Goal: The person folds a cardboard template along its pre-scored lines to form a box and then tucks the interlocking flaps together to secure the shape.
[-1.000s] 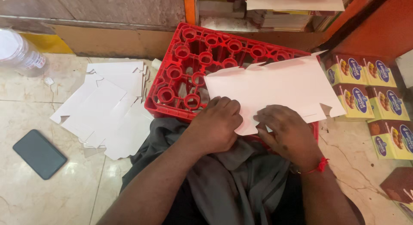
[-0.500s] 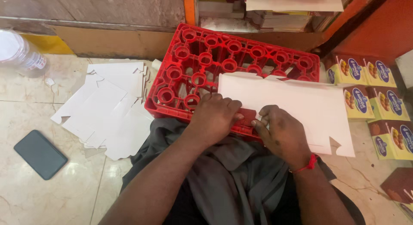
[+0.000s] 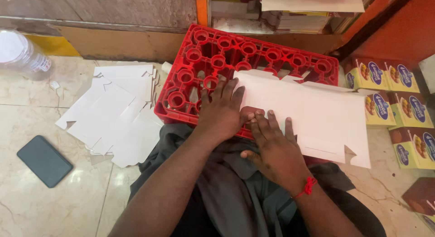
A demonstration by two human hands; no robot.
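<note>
A flat white cardboard box blank (image 3: 317,114) lies on a red plastic crate (image 3: 253,55) turned upside down, its right end reaching past the crate's edge. My left hand (image 3: 222,112) rests flat on the crate with its fingers spread, touching the blank's left edge. Just beside it, my right hand (image 3: 276,148) presses flat on the blank's near left corner. A red thread band circles my right wrist. Neither hand grips anything.
A loose pile of white box blanks (image 3: 113,114) lies on the marble floor at left. A dark phone (image 3: 44,161) lies nearer me. A clear plastic jar (image 3: 22,53) stands far left. Several yellow printed boxes (image 3: 398,110) stand at right; stacked paper sits behind the crate.
The white blank has been turned and laid out flat to the right over the crate. Both hands went from pinching its near edge to pressing flat with fingers spread.
</note>
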